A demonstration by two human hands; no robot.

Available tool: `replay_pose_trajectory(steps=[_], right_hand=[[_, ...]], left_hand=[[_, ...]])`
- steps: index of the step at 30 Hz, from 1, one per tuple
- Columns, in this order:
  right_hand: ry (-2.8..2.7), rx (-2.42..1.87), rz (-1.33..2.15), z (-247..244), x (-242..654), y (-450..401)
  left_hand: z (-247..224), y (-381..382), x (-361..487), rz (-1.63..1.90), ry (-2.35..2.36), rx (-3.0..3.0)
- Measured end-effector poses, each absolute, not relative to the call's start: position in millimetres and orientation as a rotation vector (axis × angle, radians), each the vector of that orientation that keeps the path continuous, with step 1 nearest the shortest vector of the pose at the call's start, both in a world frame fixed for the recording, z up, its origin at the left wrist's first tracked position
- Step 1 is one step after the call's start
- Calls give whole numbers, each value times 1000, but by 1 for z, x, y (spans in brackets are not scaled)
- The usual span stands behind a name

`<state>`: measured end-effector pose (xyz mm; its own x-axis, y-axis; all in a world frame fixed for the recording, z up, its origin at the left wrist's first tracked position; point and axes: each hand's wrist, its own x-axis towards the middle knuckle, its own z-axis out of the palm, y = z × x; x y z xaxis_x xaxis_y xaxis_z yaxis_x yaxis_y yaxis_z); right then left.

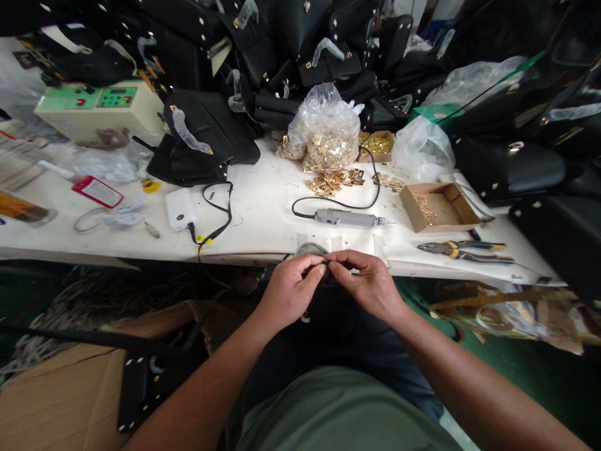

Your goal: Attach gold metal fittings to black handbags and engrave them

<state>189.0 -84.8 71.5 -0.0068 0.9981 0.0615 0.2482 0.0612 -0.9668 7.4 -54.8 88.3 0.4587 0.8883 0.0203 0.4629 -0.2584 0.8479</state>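
Observation:
My left hand (292,289) and my right hand (369,283) meet at the table's front edge, thumbs and forefingers pinched close together. Whatever lies between the fingertips is small and dark, and I cannot make out its kind. Dark material shows under the hands, mostly hidden by them. Just beyond them on the white table (263,219) rests a grey electric screwdriver (347,218) with its black cord. To the right of it lie pliers (464,250) with black and yellow handles.
Gold metal fittings (331,181) lie beside a plastic bag (323,128) of more. A cardboard box (441,207) holds small coppery parts. Left are a white power adapter (179,210), a red-labelled bottle (97,191) and a control box (101,109). Black handbags (201,134) pile up behind.

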Motion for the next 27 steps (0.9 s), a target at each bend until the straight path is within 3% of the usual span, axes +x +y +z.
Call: replay_pose_trajectory(steps=[27], right_hand=[[-1389,-1258,1063,74,189,-76]], left_hand=[[103,-48,5,567,1093,1706]])
